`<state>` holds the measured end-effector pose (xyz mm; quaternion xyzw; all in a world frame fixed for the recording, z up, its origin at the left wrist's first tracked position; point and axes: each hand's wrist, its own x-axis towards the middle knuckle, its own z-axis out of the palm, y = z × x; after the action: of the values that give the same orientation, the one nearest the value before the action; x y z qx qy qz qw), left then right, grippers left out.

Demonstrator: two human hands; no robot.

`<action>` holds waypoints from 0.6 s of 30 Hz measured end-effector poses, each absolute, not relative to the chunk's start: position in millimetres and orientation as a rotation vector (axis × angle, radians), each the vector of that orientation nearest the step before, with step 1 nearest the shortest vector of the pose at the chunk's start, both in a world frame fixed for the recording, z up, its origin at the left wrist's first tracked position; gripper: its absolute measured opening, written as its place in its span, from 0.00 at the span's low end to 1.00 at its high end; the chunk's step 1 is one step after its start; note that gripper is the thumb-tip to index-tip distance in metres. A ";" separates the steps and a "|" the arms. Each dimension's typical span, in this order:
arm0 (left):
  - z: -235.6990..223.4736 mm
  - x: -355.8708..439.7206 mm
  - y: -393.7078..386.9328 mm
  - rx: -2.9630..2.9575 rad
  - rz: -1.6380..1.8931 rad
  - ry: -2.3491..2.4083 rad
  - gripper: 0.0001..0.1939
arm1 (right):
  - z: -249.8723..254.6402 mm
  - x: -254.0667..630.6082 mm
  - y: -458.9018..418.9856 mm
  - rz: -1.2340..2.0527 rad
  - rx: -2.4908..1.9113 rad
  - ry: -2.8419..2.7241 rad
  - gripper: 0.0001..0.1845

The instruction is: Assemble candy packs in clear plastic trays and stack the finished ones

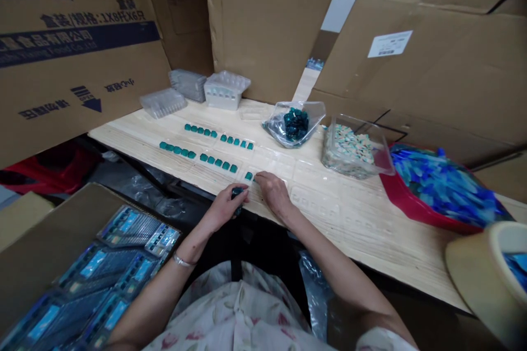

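My left hand (pixel 222 207) is curled at the table's front edge around a small clump of dark teal pieces (pixel 237 193). Thumb and fingertips of my right hand (pixel 274 192) are pinched together over a clear plastic tray, on a small teal piece mostly hidden by the fingers. Just left of those fingertips, one green-teal piece (pixel 248 176) sits in the tray. Further left, several such pieces lie in two rows, a front row (pixel 177 150) and a back row (pixel 200 130), grouped in clear trays. Clear trays (pixel 315 202) without pieces lie to the right.
Behind stand a bag of teal pieces (pixel 296 123), a clear box of pale chips (pixel 353 145) and stacked clear trays (pixel 226 89). A red basin of blue pieces (pixel 415 205) and a cream tub (pixel 473 269) are right. A carton of packed boxes (pixel 93 263) is lower left; cardboard walls surround the table.
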<state>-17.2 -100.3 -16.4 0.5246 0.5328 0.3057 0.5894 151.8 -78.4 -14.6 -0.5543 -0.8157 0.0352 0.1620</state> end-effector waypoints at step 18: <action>0.7 1.3 -91.2 1.313 0.830 1.094 0.21 | 28.0 143.6 -86.3 0.691 -1.174 -1.886 0.07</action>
<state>1.3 -91.2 0.7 0.5621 0.4683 0.3554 0.5817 143.6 -86.3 28.0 -0.4633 -0.7441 0.2728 0.3965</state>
